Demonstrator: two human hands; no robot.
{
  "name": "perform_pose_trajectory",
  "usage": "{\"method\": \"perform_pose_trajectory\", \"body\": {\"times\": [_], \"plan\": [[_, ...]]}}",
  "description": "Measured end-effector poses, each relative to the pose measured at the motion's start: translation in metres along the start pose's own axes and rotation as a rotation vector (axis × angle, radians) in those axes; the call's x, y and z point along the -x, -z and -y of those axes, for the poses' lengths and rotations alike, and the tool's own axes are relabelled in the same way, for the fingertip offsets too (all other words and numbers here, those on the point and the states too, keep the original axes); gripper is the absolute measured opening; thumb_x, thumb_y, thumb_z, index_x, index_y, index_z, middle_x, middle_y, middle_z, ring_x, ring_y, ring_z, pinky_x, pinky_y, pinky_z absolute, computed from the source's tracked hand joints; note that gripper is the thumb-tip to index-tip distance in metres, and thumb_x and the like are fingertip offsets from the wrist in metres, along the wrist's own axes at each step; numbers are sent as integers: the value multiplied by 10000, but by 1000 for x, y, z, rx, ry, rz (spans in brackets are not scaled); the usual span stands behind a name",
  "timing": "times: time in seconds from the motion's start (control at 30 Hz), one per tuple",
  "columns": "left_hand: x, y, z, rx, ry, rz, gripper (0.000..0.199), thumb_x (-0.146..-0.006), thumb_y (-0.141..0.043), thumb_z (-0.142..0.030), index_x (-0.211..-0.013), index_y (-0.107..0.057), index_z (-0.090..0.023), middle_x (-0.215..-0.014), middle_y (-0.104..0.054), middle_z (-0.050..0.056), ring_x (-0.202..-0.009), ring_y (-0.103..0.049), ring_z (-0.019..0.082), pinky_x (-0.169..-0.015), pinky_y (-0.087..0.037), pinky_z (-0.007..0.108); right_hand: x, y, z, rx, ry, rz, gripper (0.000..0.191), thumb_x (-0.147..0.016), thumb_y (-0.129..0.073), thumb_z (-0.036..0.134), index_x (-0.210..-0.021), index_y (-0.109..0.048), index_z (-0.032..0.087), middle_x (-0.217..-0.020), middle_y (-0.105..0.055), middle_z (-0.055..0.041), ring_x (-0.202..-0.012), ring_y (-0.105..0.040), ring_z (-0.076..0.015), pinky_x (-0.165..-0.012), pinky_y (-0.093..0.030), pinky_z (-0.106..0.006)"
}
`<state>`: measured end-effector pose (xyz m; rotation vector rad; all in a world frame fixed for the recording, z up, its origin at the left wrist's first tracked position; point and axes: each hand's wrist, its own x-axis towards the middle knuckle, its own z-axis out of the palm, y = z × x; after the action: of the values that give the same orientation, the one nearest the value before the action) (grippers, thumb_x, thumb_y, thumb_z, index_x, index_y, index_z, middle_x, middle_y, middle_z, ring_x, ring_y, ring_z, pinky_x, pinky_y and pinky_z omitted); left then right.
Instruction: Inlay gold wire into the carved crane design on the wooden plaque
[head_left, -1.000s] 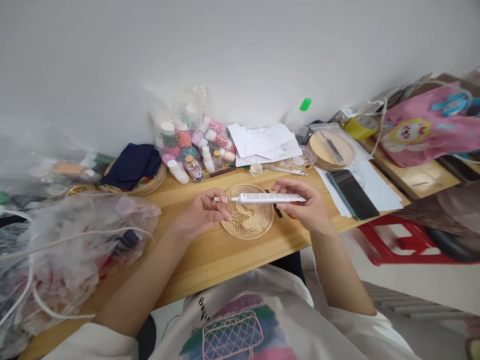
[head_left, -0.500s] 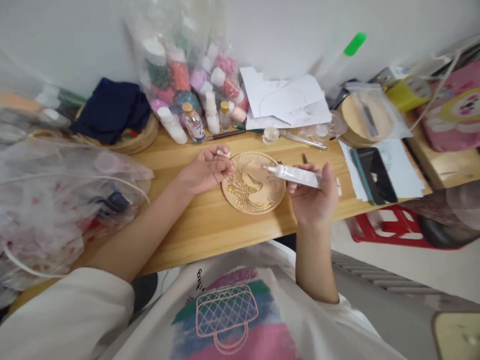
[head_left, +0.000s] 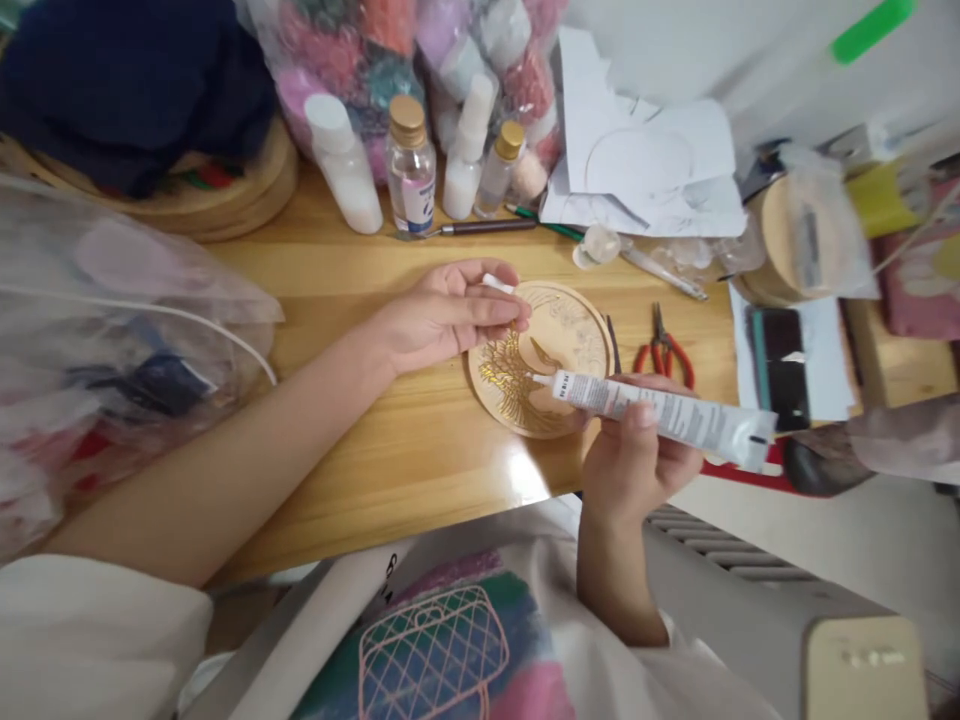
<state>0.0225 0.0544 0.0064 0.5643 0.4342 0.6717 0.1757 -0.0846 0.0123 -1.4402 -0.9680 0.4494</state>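
A round wooden disc [head_left: 577, 335] with a gold bird-like relief lies flat on the wooden table [head_left: 337, 430]. Over its upper left edge is my left hand [head_left: 454, 310], fingers closed around a small white cap [head_left: 498, 284]. My right hand [head_left: 641, 450] grips a white and silver tube [head_left: 667, 415] at the disc's lower right. The tube's narrow nozzle points left, above the gold relief. Whether the nozzle touches the disc I cannot tell.
Small bottles [head_left: 411, 175] stand behind my left hand, by bagged jars [head_left: 457, 60]. White papers [head_left: 645, 170] lie at the back, red-handled pliers [head_left: 664, 355] right of the disc, a phone [head_left: 784, 365] farther right. A plastic bag [head_left: 142, 330] covers the left side.
The view has come closer to the table. My right hand has turned the tube so its printed side and silver end show, and it sits lower over the disc. The pliers have come into sight.
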Motion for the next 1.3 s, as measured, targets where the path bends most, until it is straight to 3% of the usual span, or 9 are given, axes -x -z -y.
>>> {"method": "perform_pose_trajectory", "body": {"times": [0.17, 0.33, 0.57, 0.7, 0.93, 1.3], "plan": [[-1, -6, -2, -14, 12, -60, 204, -753, -650, 78, -772, -571, -110, -609, -678, -46, -562, -682, 96, -536, -488, 131, 7, -10, -3, 222, 87, -69, 171, -916, -484, 415, -879, -548, 260, -866, -530, -57, -608, -535, -171, -509, -473, -347], [0, -3, 0, -19, 5, -3, 214, -775, -572, 98, -830, -562, -108, -638, -705, -34, -598, -694, 94, -579, -503, 140, 10, -14, 0, 218, 185, -71, 151, -907, -542, 401, -862, -559, 258, -832, -546, -27, -634, -557, -176, -570, -477, -367], [-1, -2, 1, -26, 10, 25, 205, -760, -609, 62, -857, -557, -111, -672, -713, -24, -651, -702, 107, -608, -495, 151, 16, -15, 2, 383, 302, -50, 96, -931, -512, 340, -892, -556, 263, -837, -519, -31, -756, -576, -200, -708, -493, -386], [-2, -5, 1, -53, 31, -11, 207, -805, -527, 84, -849, -550, -117, -646, -696, -61, -622, -698, 78, -597, -493, 135, 16, -18, -1, 358, 343, -72, 93, -928, -535, 325, -894, -584, 254, -824, -554, -26, -713, -572, -175, -641, -478, -336], [-2, -6, 1, -23, 33, 22, 204, -800, -587, 66, -848, -546, -128, -673, -720, -34, -618, -704, 73, -584, -512, 125, 10, -20, -7, 366, 521, -118, 105, -903, -566, 291, -854, -613, 210, -765, -559, 11, -662, -569, -132, -579, -470, -276], [-3, -8, -1, -58, 46, 0, 233, -819, -529, 84, -811, -564, -147, -654, -703, -69, -653, -711, 69, -626, -519, 143, 12, -20, -7, 378, 452, -101, 142, -915, -568, 335, -841, -617, 225, -759, -564, -1, -671, -585, -142, -589, -466, -279]]}}
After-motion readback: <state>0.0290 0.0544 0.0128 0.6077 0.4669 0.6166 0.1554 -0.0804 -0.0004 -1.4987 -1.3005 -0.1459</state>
